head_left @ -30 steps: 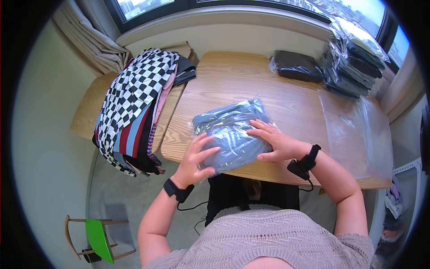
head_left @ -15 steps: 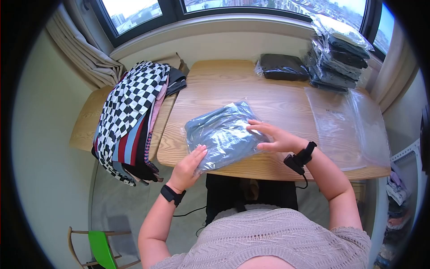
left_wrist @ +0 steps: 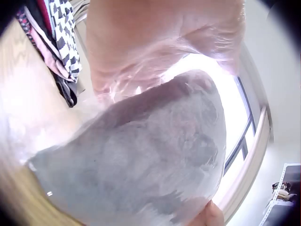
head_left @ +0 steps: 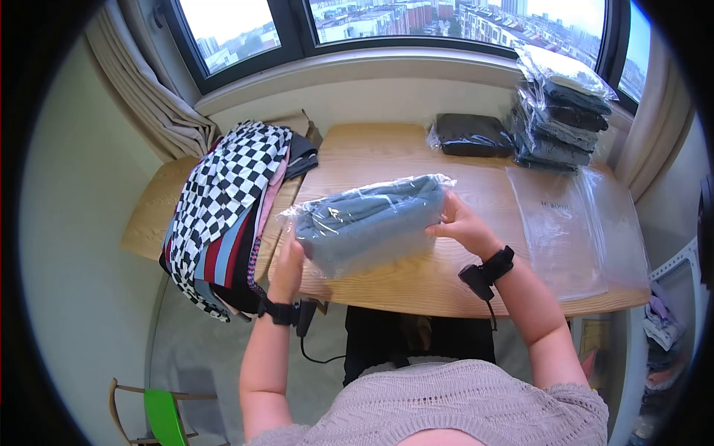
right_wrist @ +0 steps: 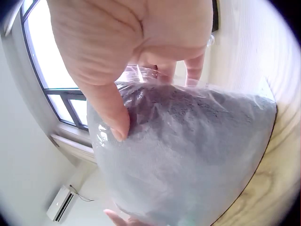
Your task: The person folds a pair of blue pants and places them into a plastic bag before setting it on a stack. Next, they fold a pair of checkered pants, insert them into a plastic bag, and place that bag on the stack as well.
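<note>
A folded blue-grey garment in a clear plastic bag (head_left: pixel 368 230) is tilted up over the near part of the table, its folded edge toward the window. My left hand (head_left: pixel 286 269) holds the bag's left end, its fingers mostly hidden by the plastic and the cloth. At the right end my right hand (head_left: pixel 470 227) grips the bag. In the right wrist view its thumb (right_wrist: pixel 115 115) presses the hazy plastic face while the other fingers go behind. The left wrist view shows the bag's pale underside (left_wrist: pixel 141 160) close below the left palm (left_wrist: pixel 160 42).
Flat clear plastic bags (head_left: pixel 558 230) lie on the right of the wooden table (head_left: pixel 372 145). Behind them stand a stack of bagged garments (head_left: pixel 561 123) and a dark bagged garment (head_left: pixel 472 136). Loose clothes (head_left: pixel 230 186) are heaped at the left. A green chair (head_left: pixel 163 416) stands lower left.
The bagged garment was lying flat on the table under my hands; now its far side is tipped up. My left hand moved up to its left end, and my right hand took its right end.
</note>
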Tool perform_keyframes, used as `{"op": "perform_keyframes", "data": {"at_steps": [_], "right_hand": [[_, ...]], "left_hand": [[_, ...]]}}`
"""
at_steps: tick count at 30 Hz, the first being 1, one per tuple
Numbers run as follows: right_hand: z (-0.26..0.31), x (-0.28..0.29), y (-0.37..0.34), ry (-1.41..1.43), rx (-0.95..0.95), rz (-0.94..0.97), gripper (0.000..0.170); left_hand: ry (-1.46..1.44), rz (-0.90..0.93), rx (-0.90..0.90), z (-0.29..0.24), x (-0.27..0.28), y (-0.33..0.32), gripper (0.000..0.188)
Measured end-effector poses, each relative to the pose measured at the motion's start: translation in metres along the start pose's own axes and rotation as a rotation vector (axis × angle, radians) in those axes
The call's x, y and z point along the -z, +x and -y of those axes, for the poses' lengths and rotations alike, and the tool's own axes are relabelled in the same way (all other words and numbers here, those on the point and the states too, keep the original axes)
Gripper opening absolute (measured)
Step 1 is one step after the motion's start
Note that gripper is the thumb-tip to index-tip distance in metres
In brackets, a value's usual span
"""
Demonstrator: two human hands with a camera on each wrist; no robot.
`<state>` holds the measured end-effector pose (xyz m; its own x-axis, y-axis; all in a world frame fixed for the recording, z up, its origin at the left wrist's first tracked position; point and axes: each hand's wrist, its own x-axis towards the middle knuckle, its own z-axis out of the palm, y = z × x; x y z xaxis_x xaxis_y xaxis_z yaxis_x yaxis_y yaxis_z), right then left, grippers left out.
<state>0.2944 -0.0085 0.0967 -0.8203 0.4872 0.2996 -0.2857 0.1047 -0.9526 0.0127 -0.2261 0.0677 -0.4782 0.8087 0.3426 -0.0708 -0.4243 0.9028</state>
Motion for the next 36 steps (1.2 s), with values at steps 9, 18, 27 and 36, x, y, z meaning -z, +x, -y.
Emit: {"op": "perform_keyframes", "data": {"at_steps": [9,18,27,36], "right_hand": [[-0.010,-0.006,-0.008,-0.072,-0.241,0.066,0.054],[0.019,-0.007,-0.029,-0.105,-0.175,-0.241,0.038],[-0.014,0.013,-0.079,-0.410,-0.382,-0.529,0.051],[-0.001,-0.058,-0.127,-0.089,-0.613,0.098,0.045]], "left_hand": [[0.327,0.063,0.248,0.007,-0.013,-0.026,0.044],[0.255,-0.006,0.323,-0.028,-0.064,-0.015,0.036],[0.220,-0.004,0.680,0.034,-0.064,-0.026,0.045],[-0.085,-0.056,0.686,0.029,-0.092,-0.023,0.044]]}}
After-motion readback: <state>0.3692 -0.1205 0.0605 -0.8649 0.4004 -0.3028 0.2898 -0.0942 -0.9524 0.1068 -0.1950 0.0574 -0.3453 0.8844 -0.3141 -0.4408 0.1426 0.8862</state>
